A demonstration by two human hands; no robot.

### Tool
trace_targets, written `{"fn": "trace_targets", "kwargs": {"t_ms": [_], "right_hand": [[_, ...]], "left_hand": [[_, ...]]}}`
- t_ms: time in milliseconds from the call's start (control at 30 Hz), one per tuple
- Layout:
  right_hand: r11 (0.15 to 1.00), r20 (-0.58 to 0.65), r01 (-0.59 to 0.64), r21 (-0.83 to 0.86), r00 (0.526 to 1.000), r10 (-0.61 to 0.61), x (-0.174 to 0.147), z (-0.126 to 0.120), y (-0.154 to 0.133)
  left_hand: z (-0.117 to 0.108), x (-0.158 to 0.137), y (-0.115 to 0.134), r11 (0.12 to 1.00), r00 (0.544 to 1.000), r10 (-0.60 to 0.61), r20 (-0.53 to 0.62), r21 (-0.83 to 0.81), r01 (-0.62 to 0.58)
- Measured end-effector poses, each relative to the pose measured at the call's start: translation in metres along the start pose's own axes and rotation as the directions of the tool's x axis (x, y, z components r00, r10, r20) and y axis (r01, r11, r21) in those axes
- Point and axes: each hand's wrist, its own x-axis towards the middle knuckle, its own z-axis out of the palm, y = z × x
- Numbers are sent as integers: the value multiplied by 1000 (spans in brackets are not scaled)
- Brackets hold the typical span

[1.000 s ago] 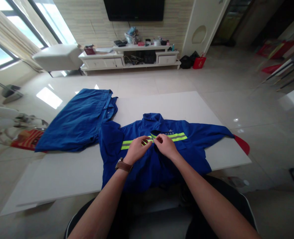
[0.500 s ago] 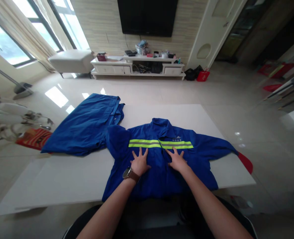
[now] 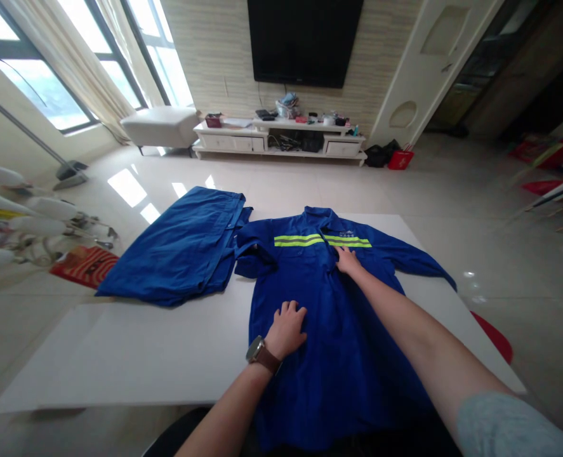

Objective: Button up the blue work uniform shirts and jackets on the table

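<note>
Jacket [image 3: 336,343], blue and laid out front up, covers the near middle of a white table [image 3: 143,355], its lower end coming past the near edge. On its lower front rests the left hand [image 3: 288,327], palm down, fingers loosely spread and gripping nothing; a watch [image 3: 257,350] with a brown strap circles that wrist. Farther up, the right hand [image 3: 346,260] touches the front opening just below the yellow-green stripe [image 3: 350,242]; whether its fingers pinch the cloth, I cannot tell. One sleeve stretches out to the right, while the other lies bunched at the left, beside a folded pile of blue clothes [image 3: 181,247]. Far across the floor, a white cabinet [image 3: 231,145] stands under a television [image 3: 304,44], with a bench [image 3: 162,127] to its left.
</note>
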Motion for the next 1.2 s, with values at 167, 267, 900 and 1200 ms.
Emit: {"fn": "trace_targets", "kwargs": {"t_ms": [167, 267, 900, 1200], "right_hand": [[979, 101, 70, -189, 994, -51, -45, -21, 3], [942, 238, 177, -286, 965, -109, -128, -45, 24], [959, -178, -219, -177, 966, 188, -327, -125, 74], [962, -130, -173, -212, 980, 148, -446, -122, 142]], "left_hand": [[29, -29, 22, 999, 989, 38, 146, -18, -36], [56, -43, 24, 999, 941, -37, 336, 12, 35], [129, -88, 18, 995, 997, 0, -81, 97, 8], [128, -103, 32, 945, 937, 310, -160, 156, -287]]}}
